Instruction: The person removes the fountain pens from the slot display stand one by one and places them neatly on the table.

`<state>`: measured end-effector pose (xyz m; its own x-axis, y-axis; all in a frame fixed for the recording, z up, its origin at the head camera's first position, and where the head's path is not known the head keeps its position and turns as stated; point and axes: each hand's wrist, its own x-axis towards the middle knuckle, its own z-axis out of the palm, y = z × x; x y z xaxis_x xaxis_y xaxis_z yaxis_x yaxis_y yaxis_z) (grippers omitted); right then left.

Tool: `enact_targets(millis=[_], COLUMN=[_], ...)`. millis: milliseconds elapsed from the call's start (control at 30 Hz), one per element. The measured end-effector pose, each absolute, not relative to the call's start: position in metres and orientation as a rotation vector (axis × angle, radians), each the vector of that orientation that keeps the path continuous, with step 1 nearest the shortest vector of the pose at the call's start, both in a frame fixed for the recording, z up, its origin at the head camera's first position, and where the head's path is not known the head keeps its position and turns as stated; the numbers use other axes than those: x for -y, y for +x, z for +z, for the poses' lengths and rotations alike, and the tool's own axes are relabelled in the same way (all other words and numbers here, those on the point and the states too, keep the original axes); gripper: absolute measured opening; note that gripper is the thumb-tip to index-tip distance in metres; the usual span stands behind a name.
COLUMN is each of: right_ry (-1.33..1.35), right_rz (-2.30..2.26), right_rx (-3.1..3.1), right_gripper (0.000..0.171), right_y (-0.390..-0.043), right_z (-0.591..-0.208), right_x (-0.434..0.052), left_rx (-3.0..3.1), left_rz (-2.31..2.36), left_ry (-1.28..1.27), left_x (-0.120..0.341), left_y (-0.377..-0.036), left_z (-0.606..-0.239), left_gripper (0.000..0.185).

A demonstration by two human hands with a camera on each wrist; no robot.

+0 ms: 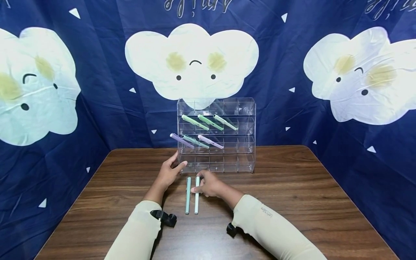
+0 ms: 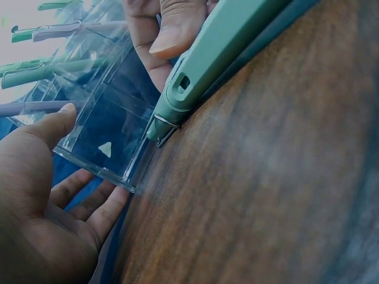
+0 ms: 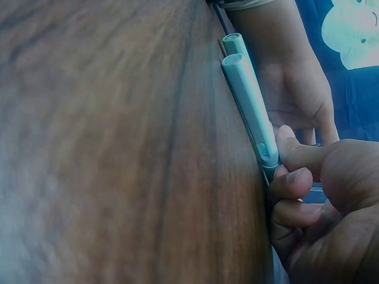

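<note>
A clear acrylic rack (image 1: 245, 144) stands at the back of the wooden table (image 1: 292, 202), with several green and purple pens slanted in its upper cells. Two pens lie side by side in front of it: a green one (image 1: 188, 196) and a pale mint one (image 1: 196, 200). My right hand (image 1: 197, 185) pinches the mint pen (image 3: 249, 100) near its clip end between thumb and curled forefinger. My left hand (image 1: 178, 161) rests against the rack's lower left corner (image 2: 112, 136), thumb on the front edge and fingers loosely beside it. In the left wrist view the green pen (image 2: 219, 53) lies close by.
A blue cloth with white cloud faces (image 1: 191, 61) hangs behind and to both sides of the table. Black wrist mounts (image 1: 165, 217) sit on both cream sleeves. The rack's bottom row and right-hand cells hold nothing. Bare wood stretches left and right of the hands.
</note>
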<state>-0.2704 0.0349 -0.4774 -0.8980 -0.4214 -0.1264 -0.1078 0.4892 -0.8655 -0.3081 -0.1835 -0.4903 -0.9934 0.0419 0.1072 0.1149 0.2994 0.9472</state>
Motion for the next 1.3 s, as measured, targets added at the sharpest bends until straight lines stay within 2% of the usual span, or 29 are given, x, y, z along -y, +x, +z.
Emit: enact_targets(millis=[700, 1067, 1300], right_ry=[-0.459, -0.544, -0.598], right_rz=[-1.369, -1.310, -1.274], right_rx=[-2.335, -2.346, -2.360], right_gripper=[0.074, 0.071, 0.063], right_y=[-0.269, -0.268, -0.274], right_z=[-0.472, -0.449, -0.434], right_x=[-0.040, -0.060, -0.075], left_rx=[2.491, 2.475, 2.469], left_rz=[-1.800, -1.809, -1.821], left_ry=[-0.162, -0.160, -0.143], left_x=[0.184, 0.184, 0.183], left_y=[-0.309, -0.310, -0.308], left_z=[-0.493, -0.492, -0.492], left_gripper=[0.073, 0.073, 0.074])
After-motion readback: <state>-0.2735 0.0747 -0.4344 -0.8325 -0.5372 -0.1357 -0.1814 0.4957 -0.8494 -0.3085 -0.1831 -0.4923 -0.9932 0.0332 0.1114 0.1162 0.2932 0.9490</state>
